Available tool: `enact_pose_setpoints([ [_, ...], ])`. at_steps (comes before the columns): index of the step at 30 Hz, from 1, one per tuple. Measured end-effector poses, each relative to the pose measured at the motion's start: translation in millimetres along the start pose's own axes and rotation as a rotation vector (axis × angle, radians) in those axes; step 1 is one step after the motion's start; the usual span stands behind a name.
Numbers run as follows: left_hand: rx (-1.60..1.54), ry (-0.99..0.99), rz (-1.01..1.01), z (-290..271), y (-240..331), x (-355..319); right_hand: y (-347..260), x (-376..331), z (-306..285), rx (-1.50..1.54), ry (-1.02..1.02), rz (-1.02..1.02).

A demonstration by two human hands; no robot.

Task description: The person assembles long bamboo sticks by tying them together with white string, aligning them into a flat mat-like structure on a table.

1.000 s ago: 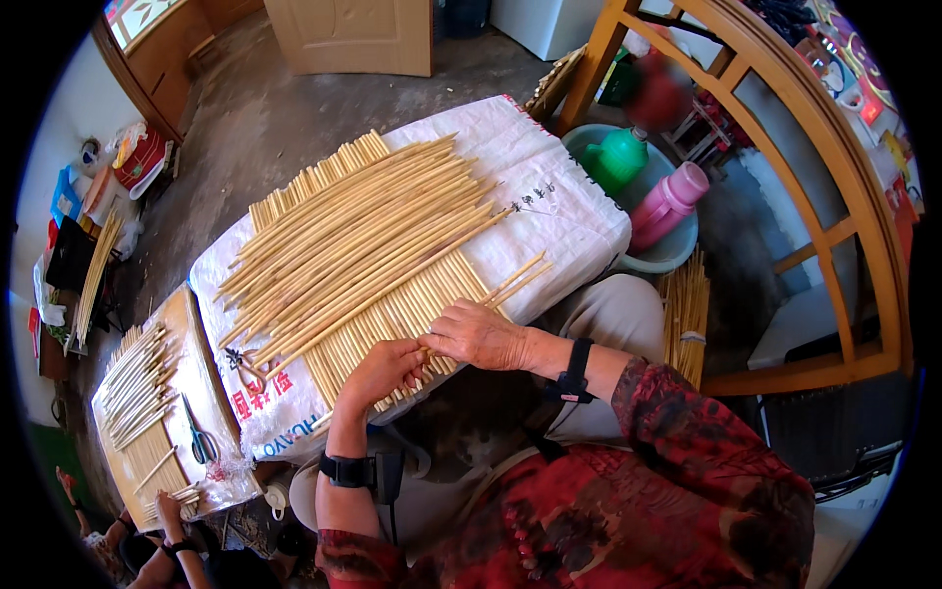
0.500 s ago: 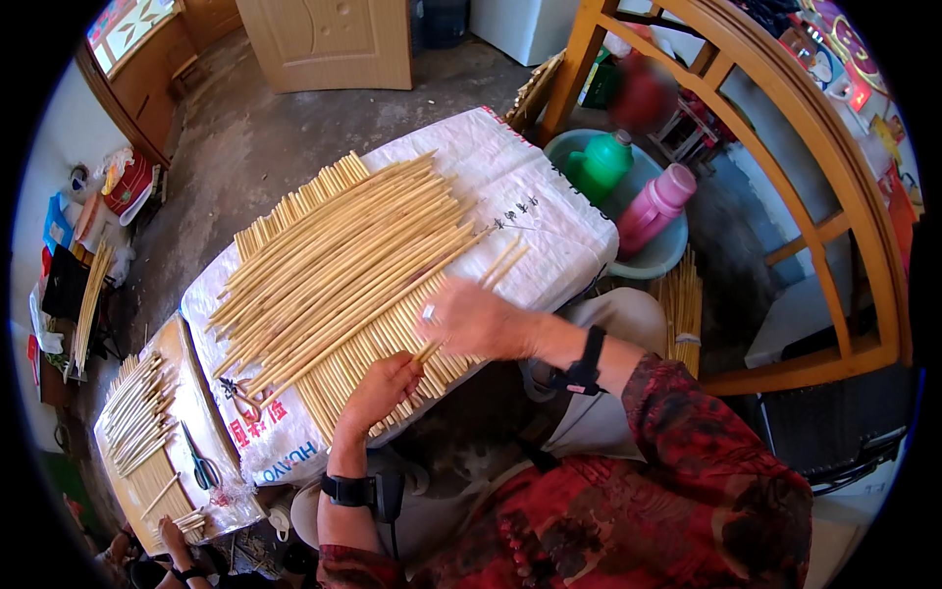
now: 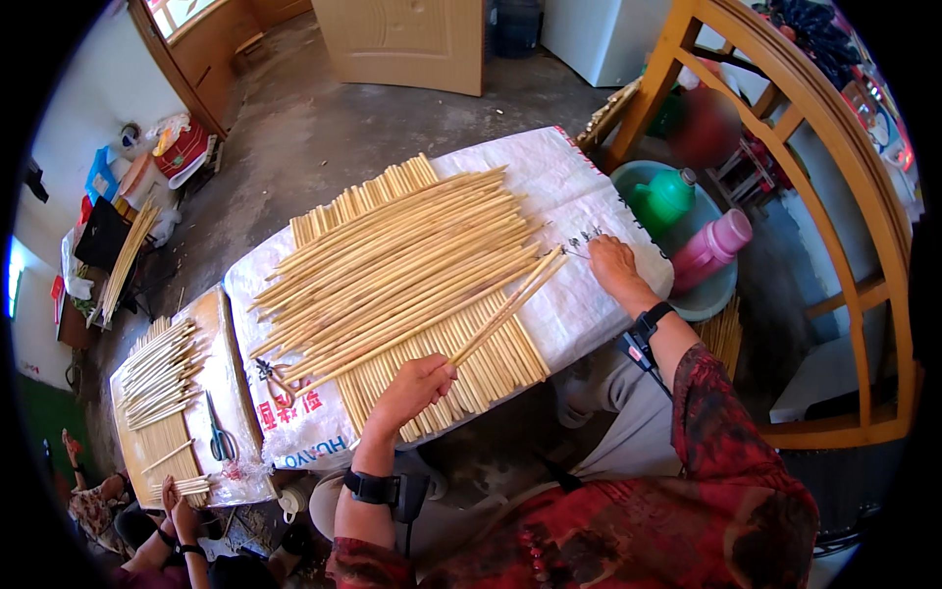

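My left hand (image 3: pixel 420 391) is closed round the lower ends of a few thin straw-coloured sticks (image 3: pixel 510 311), which slant up to the right over the mat of sticks. At the right part of the white woven sheet, my right hand (image 3: pixel 612 263) reaches down with bent fingers against small dark marks or bits (image 3: pixel 581 241); what its fingertips pinch, if anything, is too small to make out. A wide layer of long sticks (image 3: pixel 392 255) lies across a row of shorter sticks (image 3: pixel 476 378) set side by side. Pliers (image 3: pixel 277 381) rest at the sheet's left corner.
To the left stands a second low table (image 3: pixel 235 393) with sticks and scissors (image 3: pixel 220 432); another person's hands (image 3: pixel 177 501) are beside it. A basin (image 3: pixel 721 285) holding a green flask (image 3: pixel 665 199) and a pink flask (image 3: pixel 714 250) stands right, by a wooden frame (image 3: pixel 854 177).
My right hand has moved from beside my left hand out to the right, onto the white sheet. My left hand keeps hold of the sticks. The whole view has shifted.
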State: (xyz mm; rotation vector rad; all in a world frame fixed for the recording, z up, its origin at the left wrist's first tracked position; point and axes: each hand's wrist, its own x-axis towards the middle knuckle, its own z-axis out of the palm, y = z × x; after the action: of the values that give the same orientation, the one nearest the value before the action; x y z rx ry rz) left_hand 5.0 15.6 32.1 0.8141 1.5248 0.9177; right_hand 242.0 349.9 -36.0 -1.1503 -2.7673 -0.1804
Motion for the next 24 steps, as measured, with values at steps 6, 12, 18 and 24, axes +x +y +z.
enact_pose_setpoints([
  [6,0.055,0.031,0.009,1,7,-5,-8,10,-13,-0.036,-0.17,-0.049],
  [12,-0.002,0.05,0.015,5,10,-6,-16,-12,-38,0.146,-0.328,0.064],
  [18,-0.074,0.053,0.108,4,6,-13,-65,-59,-126,1.217,-0.255,0.203],
  [24,-0.145,0.02,0.145,10,10,-24,-144,-106,-142,1.616,-0.417,0.112],
])
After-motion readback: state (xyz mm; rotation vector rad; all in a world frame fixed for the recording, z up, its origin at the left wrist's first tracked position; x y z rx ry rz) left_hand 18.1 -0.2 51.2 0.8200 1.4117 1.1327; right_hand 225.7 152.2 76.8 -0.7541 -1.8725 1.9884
